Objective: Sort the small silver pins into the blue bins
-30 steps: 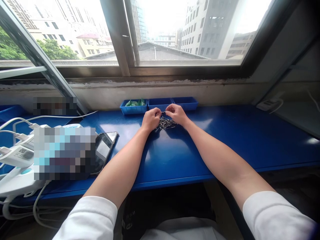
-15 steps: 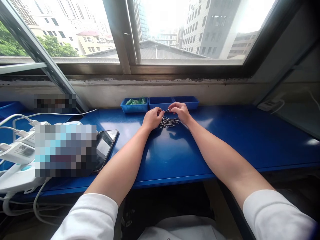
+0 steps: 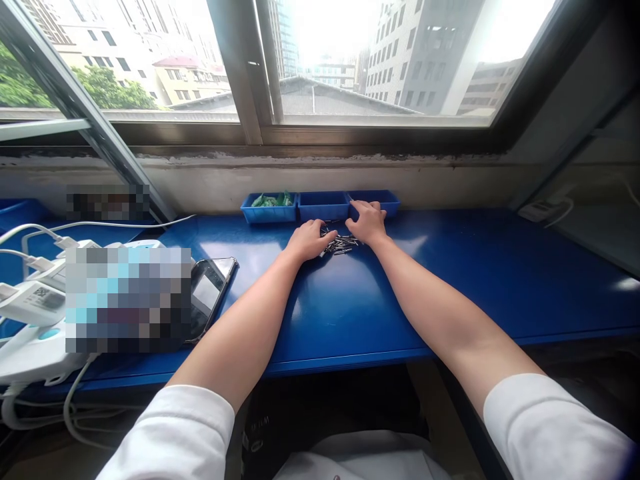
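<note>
Left fingers (image 3: 316, 225) half-curled, hold can't be told, beside pins (image 3: 343, 245), perhaps to corral them. Right fingers (image 3: 375, 206) slightly parted, hold unclear, at pins' far side; right bin (image 3: 393, 207) alongside, likely for short reach.

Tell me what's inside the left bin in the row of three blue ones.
The left bin holds crumpled green material. Whatever lies beneath it is covered and cannot be seen.

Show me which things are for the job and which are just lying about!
Probably for the job:
small metal pieces, between the left hand and right hand
blue bins behind them

Probably just lying about:
phone
white power strip
white cable
</note>
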A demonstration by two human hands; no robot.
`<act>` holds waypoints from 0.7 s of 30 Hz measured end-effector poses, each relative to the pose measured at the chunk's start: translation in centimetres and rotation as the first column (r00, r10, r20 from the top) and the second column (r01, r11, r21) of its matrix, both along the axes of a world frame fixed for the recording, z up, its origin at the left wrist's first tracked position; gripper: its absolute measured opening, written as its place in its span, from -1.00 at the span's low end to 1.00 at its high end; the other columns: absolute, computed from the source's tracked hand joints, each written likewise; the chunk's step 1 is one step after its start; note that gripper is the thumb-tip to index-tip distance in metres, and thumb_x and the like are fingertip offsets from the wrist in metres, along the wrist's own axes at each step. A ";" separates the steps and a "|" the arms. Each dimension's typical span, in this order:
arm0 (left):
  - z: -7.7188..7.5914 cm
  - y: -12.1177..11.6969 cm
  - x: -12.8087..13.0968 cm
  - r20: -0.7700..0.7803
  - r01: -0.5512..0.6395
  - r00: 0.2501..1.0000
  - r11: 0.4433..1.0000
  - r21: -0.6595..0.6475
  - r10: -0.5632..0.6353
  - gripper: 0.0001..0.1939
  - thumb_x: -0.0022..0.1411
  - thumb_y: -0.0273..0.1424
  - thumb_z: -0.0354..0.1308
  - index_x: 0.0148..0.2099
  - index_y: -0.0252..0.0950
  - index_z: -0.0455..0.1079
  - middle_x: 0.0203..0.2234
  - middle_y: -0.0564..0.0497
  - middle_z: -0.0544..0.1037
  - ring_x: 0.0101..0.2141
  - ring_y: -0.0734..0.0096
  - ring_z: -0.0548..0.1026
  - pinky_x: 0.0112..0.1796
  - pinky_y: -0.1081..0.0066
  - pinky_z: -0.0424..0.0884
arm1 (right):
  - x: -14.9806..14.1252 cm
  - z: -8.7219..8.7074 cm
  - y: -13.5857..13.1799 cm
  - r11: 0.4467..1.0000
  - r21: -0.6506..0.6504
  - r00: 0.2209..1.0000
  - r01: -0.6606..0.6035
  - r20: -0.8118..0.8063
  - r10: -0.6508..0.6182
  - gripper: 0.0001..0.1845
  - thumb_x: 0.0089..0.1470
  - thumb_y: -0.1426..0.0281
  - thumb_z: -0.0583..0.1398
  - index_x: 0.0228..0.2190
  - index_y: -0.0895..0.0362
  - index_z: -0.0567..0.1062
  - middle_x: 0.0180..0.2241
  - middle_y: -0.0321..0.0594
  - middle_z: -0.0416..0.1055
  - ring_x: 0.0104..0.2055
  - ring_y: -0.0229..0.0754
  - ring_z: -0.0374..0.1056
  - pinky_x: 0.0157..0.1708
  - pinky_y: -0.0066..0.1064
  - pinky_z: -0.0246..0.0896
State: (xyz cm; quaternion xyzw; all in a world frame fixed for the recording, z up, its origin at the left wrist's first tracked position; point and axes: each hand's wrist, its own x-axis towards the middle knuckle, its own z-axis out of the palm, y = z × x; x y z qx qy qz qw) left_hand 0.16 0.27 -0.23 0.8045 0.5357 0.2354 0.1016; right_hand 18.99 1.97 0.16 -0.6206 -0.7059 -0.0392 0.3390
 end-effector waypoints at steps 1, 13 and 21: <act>0.0 0.0 0.0 -0.006 0.002 1.000 1.000 0.002 -0.002 -0.38 0.19 0.07 -0.07 0.08 -0.29 0.32 0.00 -0.20 0.43 0.00 0.06 0.39 -0.03 0.25 0.27 | 0.0 0.0 0.0 1.000 -0.003 1.000 -0.003 0.018 0.003 -0.44 -0.02 0.36 0.11 0.06 0.16 0.36 0.10 -0.09 0.31 0.06 0.15 0.08 -0.01 0.02 0.03; 0.1 -0.1 0.1 -0.071 0.004 0.997 1.000 0.005 -0.004 -0.38 0.19 0.07 -0.10 0.08 -0.26 0.32 0.00 -0.17 0.43 0.01 0.07 0.38 -0.02 0.27 0.27 | 0.1 -0.4 0.8 0.993 -0.050 0.994 0.109 0.013 -0.108 -0.32 -0.03 0.29 0.11 0.16 0.15 0.21 0.23 -0.07 0.11 0.07 0.20 -0.01 -0.03 0.10 0.01; 0.2 -0.2 -0.1 -0.065 0.027 0.998 1.000 -0.010 -0.028 -0.33 0.18 0.10 -0.13 0.10 -0.29 0.32 0.04 -0.20 0.40 0.04 0.05 0.35 0.01 0.23 0.24 | 0.9 -1.0 1.1 0.980 -0.112 0.986 0.165 -0.002 -0.166 -0.26 -0.04 0.19 0.17 0.16 0.13 0.18 0.30 0.00 -0.13 0.12 0.27 -0.04 0.00 0.14 0.00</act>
